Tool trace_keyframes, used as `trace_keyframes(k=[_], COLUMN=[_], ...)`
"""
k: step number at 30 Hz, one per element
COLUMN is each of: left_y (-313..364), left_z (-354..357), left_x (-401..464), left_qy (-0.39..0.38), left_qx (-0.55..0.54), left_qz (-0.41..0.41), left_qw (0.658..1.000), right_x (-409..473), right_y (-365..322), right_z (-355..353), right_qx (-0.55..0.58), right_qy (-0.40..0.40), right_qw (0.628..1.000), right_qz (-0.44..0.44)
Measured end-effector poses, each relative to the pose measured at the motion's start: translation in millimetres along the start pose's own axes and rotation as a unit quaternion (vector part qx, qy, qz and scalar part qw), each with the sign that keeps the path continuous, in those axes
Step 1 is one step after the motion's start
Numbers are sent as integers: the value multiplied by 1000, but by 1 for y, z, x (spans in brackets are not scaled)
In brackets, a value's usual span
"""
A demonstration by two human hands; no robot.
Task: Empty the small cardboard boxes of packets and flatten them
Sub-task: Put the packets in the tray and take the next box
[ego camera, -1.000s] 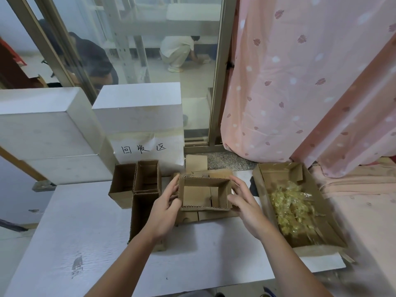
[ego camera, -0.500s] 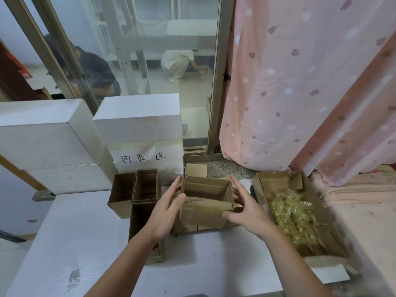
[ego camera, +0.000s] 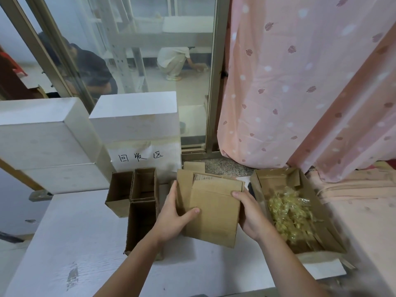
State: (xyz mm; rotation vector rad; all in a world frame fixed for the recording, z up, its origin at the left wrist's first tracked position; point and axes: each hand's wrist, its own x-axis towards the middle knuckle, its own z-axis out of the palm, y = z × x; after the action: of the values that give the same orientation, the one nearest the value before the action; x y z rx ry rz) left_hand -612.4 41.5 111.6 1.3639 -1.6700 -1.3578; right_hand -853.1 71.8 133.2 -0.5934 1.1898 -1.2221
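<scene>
A small cardboard box (ego camera: 214,213) lies collapsed almost flat on a pile of flattened cardboard (ego camera: 194,167) at the middle of the white table (ego camera: 85,243). My left hand (ego camera: 174,213) grips its left edge, thumb on top. My right hand (ego camera: 249,213) grips its right edge, fingers over the top. To the left stand three open small boxes (ego camera: 142,185), their insides mostly in shadow. A larger open cardboard tray (ego camera: 276,179) at the right holds a heap of clear yellow packets (ego camera: 289,215).
White foam blocks (ego camera: 42,133) and a white block with a handwritten paper sign (ego camera: 140,156) stand at the back left. A pink curtain (ego camera: 300,82) hangs at the right. Behind a glass door (ego camera: 150,61) two people crouch. The table's right edge lies just past the tray.
The box stood open and upright between my hands a second ago. It has since been tipped toward me and pressed nearly flat onto the pile.
</scene>
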Motion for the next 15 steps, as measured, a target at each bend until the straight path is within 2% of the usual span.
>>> trace_keyframes(k=[4,7,10,12,15], left_y=[-8,-7,-3,-2,-5], left_z=[6,12,18,19,18], left_x=[2,3,3,4,2], left_qy=[67,116,152,153,122], left_qx=[-17,-14,7,15,7], left_qz=[-25,-47,-62,-71,-68], left_qw=[997,992,986,986,990], right_x=[-4,-4,-3,-1,0], right_y=[-1,2,5,8,10], right_z=[7,5,2,-2,-10], right_qx=[-10,-143,-287,-342,-372], right_qy=[27,-4,-21,-36,-40], right_qw=[999,987,950,932,923], right_qz=[-14,-79,-118,-112,-84])
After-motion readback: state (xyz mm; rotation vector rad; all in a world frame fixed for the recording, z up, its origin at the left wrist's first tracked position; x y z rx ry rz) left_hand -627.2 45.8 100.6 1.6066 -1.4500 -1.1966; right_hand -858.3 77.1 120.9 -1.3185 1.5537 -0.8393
